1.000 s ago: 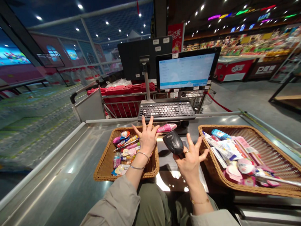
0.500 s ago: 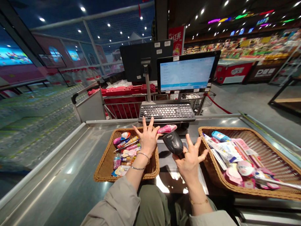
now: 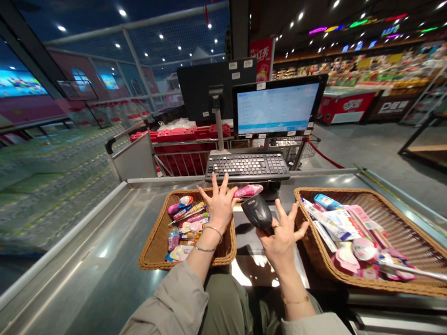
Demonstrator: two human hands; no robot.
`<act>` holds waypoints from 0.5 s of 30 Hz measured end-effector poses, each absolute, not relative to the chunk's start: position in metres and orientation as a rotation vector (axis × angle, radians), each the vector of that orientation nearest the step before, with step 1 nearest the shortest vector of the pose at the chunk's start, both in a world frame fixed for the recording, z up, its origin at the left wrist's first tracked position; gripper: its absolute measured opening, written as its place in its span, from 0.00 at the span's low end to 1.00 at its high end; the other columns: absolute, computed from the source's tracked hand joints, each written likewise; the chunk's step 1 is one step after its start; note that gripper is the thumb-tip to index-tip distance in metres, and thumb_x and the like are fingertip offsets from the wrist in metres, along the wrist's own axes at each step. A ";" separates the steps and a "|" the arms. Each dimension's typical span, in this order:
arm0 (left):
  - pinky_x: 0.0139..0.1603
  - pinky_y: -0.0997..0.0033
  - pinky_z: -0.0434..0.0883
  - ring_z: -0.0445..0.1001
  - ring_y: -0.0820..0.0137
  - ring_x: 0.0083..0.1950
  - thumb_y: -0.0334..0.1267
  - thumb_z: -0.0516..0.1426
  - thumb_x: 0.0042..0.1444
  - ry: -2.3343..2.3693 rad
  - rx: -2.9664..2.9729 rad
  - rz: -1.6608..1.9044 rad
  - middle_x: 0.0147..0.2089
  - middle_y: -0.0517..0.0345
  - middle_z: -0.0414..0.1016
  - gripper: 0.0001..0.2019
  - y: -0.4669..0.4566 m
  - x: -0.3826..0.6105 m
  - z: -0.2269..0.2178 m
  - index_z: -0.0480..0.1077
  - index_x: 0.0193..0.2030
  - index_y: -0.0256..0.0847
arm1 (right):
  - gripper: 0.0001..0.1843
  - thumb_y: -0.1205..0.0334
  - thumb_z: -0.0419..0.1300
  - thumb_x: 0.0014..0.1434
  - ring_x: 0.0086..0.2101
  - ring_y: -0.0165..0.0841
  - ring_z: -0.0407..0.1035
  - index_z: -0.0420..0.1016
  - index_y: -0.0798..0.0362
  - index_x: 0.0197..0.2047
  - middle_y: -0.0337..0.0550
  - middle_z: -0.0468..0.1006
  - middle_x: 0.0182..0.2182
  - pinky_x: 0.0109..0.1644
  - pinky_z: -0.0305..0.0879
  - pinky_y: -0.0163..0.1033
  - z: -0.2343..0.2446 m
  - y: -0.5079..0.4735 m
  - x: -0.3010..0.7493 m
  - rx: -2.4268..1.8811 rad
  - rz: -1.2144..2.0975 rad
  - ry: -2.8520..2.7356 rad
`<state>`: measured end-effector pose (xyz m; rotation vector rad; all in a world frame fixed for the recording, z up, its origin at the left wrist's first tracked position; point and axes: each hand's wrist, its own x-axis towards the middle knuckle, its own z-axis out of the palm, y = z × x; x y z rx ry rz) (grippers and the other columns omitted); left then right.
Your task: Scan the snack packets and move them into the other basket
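Observation:
My left hand [image 3: 218, 211] hangs open over a wicker basket [image 3: 155, 238] of small pink and colourful packaged goods, its fingers spread. Its thumb is beside or touching a pink tube-shaped package [image 3: 248, 191] lying past the basket's far rim. My right hand [image 3: 283, 238] has its fingers splayed, with a black handheld barcode scanner [image 3: 256, 211] lodged in the crook of the thumb. The scanner's handle is hidden behind that hand. To its right is a larger wicker basket [image 3: 336, 190] of boxes, blister packs and sachets.
A keyboard [image 3: 247, 166] and a monitor [image 3: 276, 106] stand just beyond the steel checkout counter [image 3: 96, 231]. Behind them are a metal cart [image 3: 180, 156] holding red crates and a wire basket. Lit shop shelves and freezers line the right background.
The view has shifted slightly. My hands, the scanner and the pink package keep nearly the same positions, and nothing has been picked up or let go.

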<state>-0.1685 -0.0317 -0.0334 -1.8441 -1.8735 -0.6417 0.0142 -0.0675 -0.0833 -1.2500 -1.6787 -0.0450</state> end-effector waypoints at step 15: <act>0.62 0.23 0.18 0.35 0.45 0.78 0.40 0.62 0.59 -1.870 -1.842 -0.630 0.76 0.59 0.51 0.16 -0.029 -0.167 -0.035 0.76 0.54 0.56 | 0.07 0.63 0.59 0.55 0.71 0.58 0.41 0.75 0.54 0.37 0.55 0.69 0.64 0.66 0.28 0.79 -0.081 -0.069 0.015 -1.236 -0.030 -1.680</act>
